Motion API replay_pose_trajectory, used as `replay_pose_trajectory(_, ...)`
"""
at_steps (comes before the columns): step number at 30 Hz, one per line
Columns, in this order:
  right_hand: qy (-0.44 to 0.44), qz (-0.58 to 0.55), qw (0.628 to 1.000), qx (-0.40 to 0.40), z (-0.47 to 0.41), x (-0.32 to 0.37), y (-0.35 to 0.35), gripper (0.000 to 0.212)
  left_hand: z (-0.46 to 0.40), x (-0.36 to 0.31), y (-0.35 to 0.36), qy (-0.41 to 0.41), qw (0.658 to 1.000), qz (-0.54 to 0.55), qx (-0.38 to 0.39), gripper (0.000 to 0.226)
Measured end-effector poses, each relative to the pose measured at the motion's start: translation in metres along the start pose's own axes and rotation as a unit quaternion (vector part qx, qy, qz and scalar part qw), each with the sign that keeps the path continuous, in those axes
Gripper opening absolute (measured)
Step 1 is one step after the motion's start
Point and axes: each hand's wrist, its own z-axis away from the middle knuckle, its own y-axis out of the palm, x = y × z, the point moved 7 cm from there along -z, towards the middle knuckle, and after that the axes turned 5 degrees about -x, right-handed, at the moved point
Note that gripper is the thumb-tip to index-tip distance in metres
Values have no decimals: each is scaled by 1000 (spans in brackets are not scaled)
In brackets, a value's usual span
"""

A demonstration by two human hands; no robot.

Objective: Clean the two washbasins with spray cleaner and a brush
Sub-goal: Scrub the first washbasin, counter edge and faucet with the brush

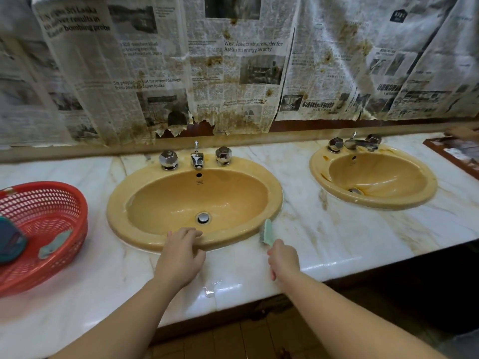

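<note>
Beside the near washbasin [194, 200]'s right rim, a pale green brush [267, 232] stands nearly upright, head pointing away, bristles toward the basin, gripped by the right hand [283, 257]. Left hand [181, 255] rests with relaxed fingers on the front rim. Both mustard basins sit in a stained marble counter [324, 237] below spattered newspaper [233, 60].

Mustard-yellow basins [145, 203], white veined marble top [324, 234], red mesh basket [64, 203], pale-green brush [267, 230].

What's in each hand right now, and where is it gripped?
Right hand grips the green brush by its lower handle end. Left hand holds nothing.
</note>
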Motion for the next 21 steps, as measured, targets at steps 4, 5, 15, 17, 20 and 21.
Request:
replay_pose_trajectory(4, -221, 255, 940, 53, -3, 33, -30, 24, 19, 28, -19, -37, 996, -16, -78, 45)
replay_pose_trajectory(5, -274, 321, 904, 70, -1, 38, -34, 23, 24, 36, -24, -59, 994, -20, -93, 46)
replay_pose_trajectory(15, -454, 555, 682, 146, 21, 57, -5, 21, 50, 102, -50, -221, 963, -133, -80, 87)
replay_pose_trajectory(17, -468, 557, 668, 159, 34, 59, 18, 22, 51, 109, -51, -218, 965, -135, -59, 94)
replay_pose_trajectory(20, -495, 547, 649, 186, 67, 60, 66, 26, 52, 115, -53, -218, 966, -137, -30, 98)
replay_pose_trajectory(21, -497, 545, 647, 194, 77, 60, 82, 29, 52, 114, -54, -216, 966, -140, -26, 98)
